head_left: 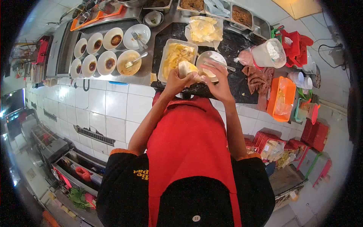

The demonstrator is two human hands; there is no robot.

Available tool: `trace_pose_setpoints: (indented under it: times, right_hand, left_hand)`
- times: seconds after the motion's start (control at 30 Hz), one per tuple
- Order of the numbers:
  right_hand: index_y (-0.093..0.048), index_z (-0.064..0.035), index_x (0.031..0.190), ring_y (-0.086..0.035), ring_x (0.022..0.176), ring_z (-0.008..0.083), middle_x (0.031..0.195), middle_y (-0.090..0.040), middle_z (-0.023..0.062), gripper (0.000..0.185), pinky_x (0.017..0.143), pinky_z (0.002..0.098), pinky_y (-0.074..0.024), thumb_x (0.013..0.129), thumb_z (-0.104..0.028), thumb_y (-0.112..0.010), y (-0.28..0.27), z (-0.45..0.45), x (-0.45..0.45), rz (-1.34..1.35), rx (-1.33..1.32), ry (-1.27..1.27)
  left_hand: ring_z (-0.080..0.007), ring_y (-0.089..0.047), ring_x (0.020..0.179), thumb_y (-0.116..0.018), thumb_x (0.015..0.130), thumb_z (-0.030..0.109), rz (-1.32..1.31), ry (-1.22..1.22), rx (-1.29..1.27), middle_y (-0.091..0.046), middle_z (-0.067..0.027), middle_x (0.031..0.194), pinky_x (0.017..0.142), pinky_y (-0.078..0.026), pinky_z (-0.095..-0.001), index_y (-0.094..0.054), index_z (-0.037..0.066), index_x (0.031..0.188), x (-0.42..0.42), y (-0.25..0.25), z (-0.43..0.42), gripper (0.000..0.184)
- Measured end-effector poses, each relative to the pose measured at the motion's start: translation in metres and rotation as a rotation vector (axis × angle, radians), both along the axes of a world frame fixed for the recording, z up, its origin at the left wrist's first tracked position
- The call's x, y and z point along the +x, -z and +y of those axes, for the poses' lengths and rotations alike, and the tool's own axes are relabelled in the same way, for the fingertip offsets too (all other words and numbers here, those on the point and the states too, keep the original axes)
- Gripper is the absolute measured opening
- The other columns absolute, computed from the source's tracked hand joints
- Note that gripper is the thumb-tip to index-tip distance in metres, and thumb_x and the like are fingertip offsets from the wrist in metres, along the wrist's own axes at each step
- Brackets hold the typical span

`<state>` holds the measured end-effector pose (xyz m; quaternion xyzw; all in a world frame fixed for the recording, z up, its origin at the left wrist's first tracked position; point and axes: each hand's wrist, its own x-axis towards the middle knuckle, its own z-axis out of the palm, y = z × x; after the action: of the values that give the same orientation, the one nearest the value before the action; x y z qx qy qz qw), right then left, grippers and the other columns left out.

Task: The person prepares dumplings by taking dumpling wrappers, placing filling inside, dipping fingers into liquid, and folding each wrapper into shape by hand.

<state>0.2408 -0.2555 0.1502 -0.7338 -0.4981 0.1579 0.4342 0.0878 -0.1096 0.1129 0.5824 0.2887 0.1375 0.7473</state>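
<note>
My left hand point(178, 82) pinches a pale yellow dough wrapper point(186, 69) above the near edge of a rectangular tub point(162, 68). Folded yellow dough pieces point(177, 55) fill that tub. My right hand point(219, 81) has its fingers stretched out over a white bowl point(206, 55), its thumb close to the wrapper's lower end; whether they touch is unclear. Across the bowl's rim lies a metal utensil point(228, 68), partly hidden by my fingers. Beyond the tub, a stack of flat yellow wrappers point(204, 29) rests on paper.
Several white bowls with dark sauce point(109, 63) stand at left, near a bowl with a fork point(124, 70) and a plate with cutlery point(130, 32). To the right are a flour tub point(261, 56), a brown cloth point(259, 79) and an orange basket point(274, 102). Metal food pans point(242, 17) line the back.
</note>
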Motion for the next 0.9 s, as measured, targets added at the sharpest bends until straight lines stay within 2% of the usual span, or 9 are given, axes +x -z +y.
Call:
trace_pose_setpoints:
  times: [0.13,0.27,0.33,0.47,0.53,0.67,0.77,0.83,0.9]
  right_hand:
    - [-0.07,-0.0059,0.124,-0.068,0.101,0.0194,0.104,-0.075,0.0098,0.037,0.098,0.037,-0.0479,0.087,-0.009,-0.077,0.024,0.004,-0.008,0.237,0.121,0.081]
    - [-0.069,0.0006,0.121,-0.068,0.091,0.0117,0.101,-0.076,0.0086,0.034,0.082,0.0269,-0.0535,0.088,-0.001,-0.076,0.028,0.008,-0.015,0.606,0.114,0.188]
    - [-0.068,0.0037,0.121,-0.068,0.088,0.0087,0.1,-0.076,0.0074,0.031,0.08,0.0236,-0.0536,0.09,0.0,-0.074,0.02,0.014,-0.018,0.792,0.184,0.244]
    - [-0.068,0.0032,0.121,-0.068,0.09,0.0103,0.101,-0.076,0.0084,0.032,0.08,0.0248,-0.0546,0.09,0.0,-0.074,0.001,0.022,-0.016,0.758,0.275,0.122]
    - [-0.069,0.0006,0.122,-0.069,0.09,0.0106,0.102,-0.077,0.0098,0.035,0.079,0.0253,-0.0553,0.088,-0.002,-0.077,-0.016,0.025,-0.015,0.688,0.113,0.062]
    - [-0.07,-0.0023,0.12,-0.069,0.087,0.0106,0.095,-0.076,0.0092,0.037,0.076,0.0259,-0.0557,0.085,-0.003,-0.079,-0.014,0.028,-0.004,0.47,0.022,0.078]
    - [-0.07,-0.0033,0.115,-0.068,0.083,0.0114,0.097,-0.075,0.0082,0.033,0.073,0.0259,-0.0554,0.083,-0.005,-0.08,0.0,0.027,0.004,0.475,-0.157,-0.065]
    - [-0.068,-0.0013,0.112,-0.069,0.078,0.0133,0.093,-0.074,0.0053,0.029,0.07,0.0276,-0.0552,0.085,-0.006,-0.077,-0.003,0.029,0.001,0.52,-0.122,-0.041]
    - [-0.067,-0.0007,0.112,-0.069,0.075,0.0135,0.09,-0.074,0.0046,0.028,0.069,0.0287,-0.0552,0.086,-0.005,-0.075,-0.005,0.032,-0.002,0.486,-0.099,-0.052]
  left_hand:
    - [-0.0099,-0.068,0.08,-0.073,0.096,0.022,-0.01,-0.054,-0.072,-0.073,-0.0051,0.095,0.069,-0.055,-0.0268,-0.068,-0.002,0.109,0.0,0.008,0.002,0.028]
    - [-0.0115,-0.069,0.084,-0.07,0.098,0.023,-0.01,-0.148,-0.156,-0.072,-0.0062,0.097,0.073,-0.057,-0.029,-0.068,-0.002,0.11,-0.002,0.014,0.004,0.028]
    - [-0.0178,-0.069,0.099,-0.063,0.103,0.027,-0.15,-0.148,-0.518,-0.069,-0.0102,0.114,0.085,-0.058,-0.033,-0.059,-0.002,0.126,-0.003,0.015,0.006,0.038]
    - [-0.0136,-0.069,0.09,-0.065,0.101,0.023,-0.109,-0.105,-0.414,-0.071,-0.0075,0.106,0.077,-0.057,-0.0303,-0.061,-0.001,0.121,-0.002,0.011,0.0,0.031]
    - [-0.0133,-0.068,0.093,-0.063,0.103,0.026,-0.167,-0.047,-0.214,-0.07,-0.0082,0.11,0.079,-0.057,-0.03,-0.059,0.001,0.125,-0.003,0.01,-0.003,0.033]
    - [-0.0125,-0.067,0.094,-0.06,0.105,0.028,-0.186,0.067,-0.227,-0.069,-0.0078,0.111,0.08,-0.056,-0.0294,-0.057,0.002,0.128,-0.008,0.011,0.005,0.035]
    - [-0.0169,-0.064,0.113,-0.059,0.105,0.025,-0.16,0.192,-0.232,-0.067,-0.0061,0.12,0.095,-0.054,-0.0328,-0.053,0.003,0.135,-0.016,0.014,0.009,0.038]
    - [-0.0114,-0.066,0.095,-0.055,0.107,0.032,-0.108,-0.024,-0.236,-0.069,-0.0064,0.111,0.079,-0.056,-0.0269,-0.056,0.003,0.129,-0.017,0.016,0.004,0.036]
    - [-0.0125,-0.066,0.098,-0.053,0.107,0.036,-0.042,0.012,-0.163,-0.068,-0.0073,0.112,0.08,-0.055,-0.0273,-0.055,0.004,0.132,-0.018,0.032,0.013,0.041]
